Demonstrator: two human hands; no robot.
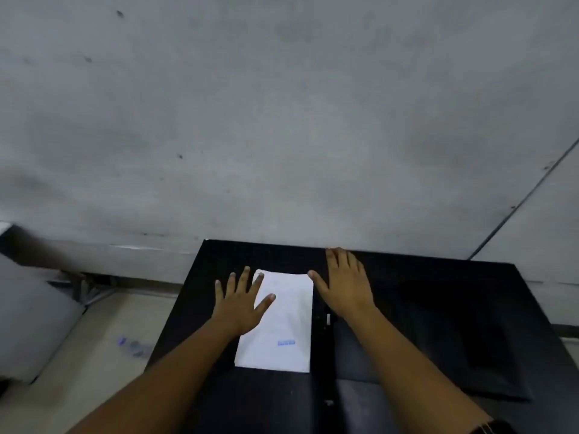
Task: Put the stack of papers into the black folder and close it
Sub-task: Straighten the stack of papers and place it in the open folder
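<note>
one paper stack [282,321] in open black folder [438,324]

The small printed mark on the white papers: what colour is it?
Blue, seen in the head view on the papers.

The stack of papers [279,321] is white, a tidy upright rectangle with squared edges and a small blue mark near its lower right corner. It lies flat inside the open black folder [438,324], on the left-hand leaf, just right of the left hand [242,303] — whose thumb and forefinger rest on its upper left part — and just left of the right hand [343,285]. The folder is matte black and spread open, hard to tell apart from the dark surface under it. Its central spine runs down along the paper's right edge — below the right hand's thumb — with a small pale fitting on it. The right leaf stretches away beyond the right hand, bare.
</note>
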